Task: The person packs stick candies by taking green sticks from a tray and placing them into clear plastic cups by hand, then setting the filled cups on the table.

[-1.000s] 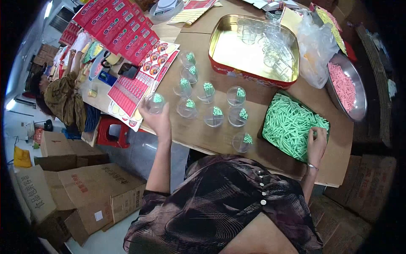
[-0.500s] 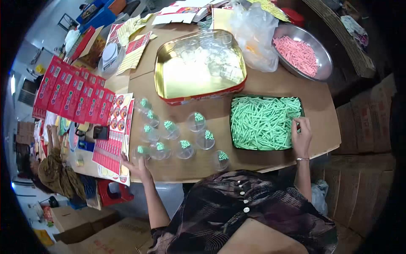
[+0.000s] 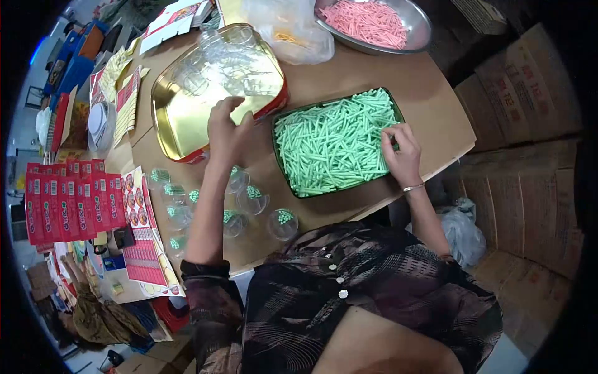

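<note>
My left hand [image 3: 229,131] is raised over the near right part of a gold-lined tin [image 3: 177,124], thumb and fingers apart, holding nothing I can see. Clear plastic cups lie heaped inside the tin, towards its far side. My right hand [image 3: 402,153] is at the right edge of a dark tray [image 3: 341,189] full of light green sticks [image 3: 330,143]. Its fingers are curled together against the sticks; what they pinch is hidden. Several clear round cups, each with a bundle of green sticks, stand near my left forearm, one cup [image 3: 283,224] nearest my body.
A steel bowl [image 3: 425,31] of pink sticks [image 3: 367,25] stands at the back right, beside a clear plastic bag [image 3: 299,47]. Red printed boxes [image 3: 71,202] and label sheets [image 3: 146,243] are at the left. Cardboard cartons [image 3: 529,87] rise at the right. Another person [image 3: 103,315] is at lower left.
My left hand has moved from beside the cups at the left up and over the gold tin. My right hand stays at the tray's right side. The view has turned and shifted.
</note>
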The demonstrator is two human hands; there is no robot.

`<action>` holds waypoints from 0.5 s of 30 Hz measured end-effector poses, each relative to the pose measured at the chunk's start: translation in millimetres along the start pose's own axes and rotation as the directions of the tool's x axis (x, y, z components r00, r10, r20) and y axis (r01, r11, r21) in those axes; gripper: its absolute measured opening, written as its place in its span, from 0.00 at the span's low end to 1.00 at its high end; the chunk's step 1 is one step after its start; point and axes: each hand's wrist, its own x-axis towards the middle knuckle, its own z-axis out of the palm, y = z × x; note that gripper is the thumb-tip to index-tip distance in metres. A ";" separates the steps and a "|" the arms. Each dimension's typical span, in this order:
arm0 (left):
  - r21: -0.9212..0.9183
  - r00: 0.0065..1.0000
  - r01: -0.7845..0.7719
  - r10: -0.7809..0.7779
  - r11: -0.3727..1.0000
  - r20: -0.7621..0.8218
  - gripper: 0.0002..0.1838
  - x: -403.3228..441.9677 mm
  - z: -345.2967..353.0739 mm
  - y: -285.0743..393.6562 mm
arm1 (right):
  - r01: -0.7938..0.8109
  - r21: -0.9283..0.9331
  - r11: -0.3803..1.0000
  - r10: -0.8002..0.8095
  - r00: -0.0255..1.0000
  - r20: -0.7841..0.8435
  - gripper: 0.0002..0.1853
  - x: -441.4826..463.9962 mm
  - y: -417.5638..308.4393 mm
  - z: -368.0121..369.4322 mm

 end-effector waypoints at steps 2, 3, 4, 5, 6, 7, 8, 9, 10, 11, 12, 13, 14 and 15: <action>0.103 0.980 -0.199 0.199 0.974 0.012 0.18 20.0 18.2 -3.5 | -0.026 0.003 1.000 0.026 1.000 -0.005 0.04 -0.8 -0.9 1.2; 0.187 0.961 -0.275 0.277 0.943 0.013 0.18 29.9 22.6 -1.1 | -0.034 0.011 0.999 0.034 0.999 -0.021 0.04 -1.6 -4.0 -0.7; 0.223 0.955 -0.295 0.290 0.929 0.052 0.18 43.7 24.8 -0.1 | -0.026 0.016 1.000 0.027 0.999 -0.045 0.04 -0.5 -3.8 0.7; 0.253 0.949 -0.314 0.298 0.915 0.098 0.17 52.4 25.5 0.9 | -0.026 0.018 0.999 0.027 0.998 -0.063 0.04 -2.2 -4.1 1.1; 0.179 0.951 -0.309 0.305 0.934 0.052 0.17 55.7 24.1 16.2 | -0.012 0.030 0.999 0.014 0.997 -0.081 0.04 -1.9 -3.2 1.7; 0.159 0.947 -0.322 0.319 0.933 0.044 0.15 54.6 21.9 33.2 | -0.020 0.008 1.000 0.021 0.996 -0.085 0.04 -3.0 0.7 2.1; 0.145 0.941 -0.339 0.337 0.930 0.037 0.12 45.1 13.4 66.9 | -0.029 -0.007 1.000 0.028 0.995 -0.095 0.04 -4.9 3.2 4.0; 0.131 0.936 -0.302 0.267 0.944 0.231 0.10 29.2 13.5 86.2 | -0.024 0.009 1.000 0.025 0.993 -0.112 0.04 -3.0 3.1 5.2; 0.130 0.893 -0.261 0.188 0.957 0.408 0.08 13.9 14.9 101.6 | -0.008 0.026 1.000 0.012 0.992 -0.128 0.04 -0.2 2.9 4.9; 0.141 0.844 -0.426 0.337 0.894 0.417 0.09 -4.9 25.5 102.9 | -0.075 -0.009 0.997 0.074 0.991 -0.112 0.04 -1.5 3.4 5.3; 0.225 0.814 -0.427 0.264 0.876 0.518 0.13 -18.0 38.3 92.6 | -0.121 -0.020 0.992 0.118 0.986 -0.114 0.06 -2.1 2.4 5.1; 0.309 0.777 -0.435 0.179 0.846 0.603 0.18 -25.0 49.4 84.1 | -0.162 -0.028 0.986 0.158 0.980 -0.118 0.08 0.1 3.4 5.3; 0.354 0.780 -0.380 0.090 0.855 0.619 0.24 -24.8 54.1 89.3 | -0.166 -0.032 0.986 0.161 0.979 -0.125 0.08 1.3 3.0 5.4; 0.399 0.773 -0.327 0.000 0.856 0.634 0.31 -25.9 60.9 96.4 | -0.167 -0.041 0.985 0.161 0.980 -0.119 0.09 1.4 3.2 6.0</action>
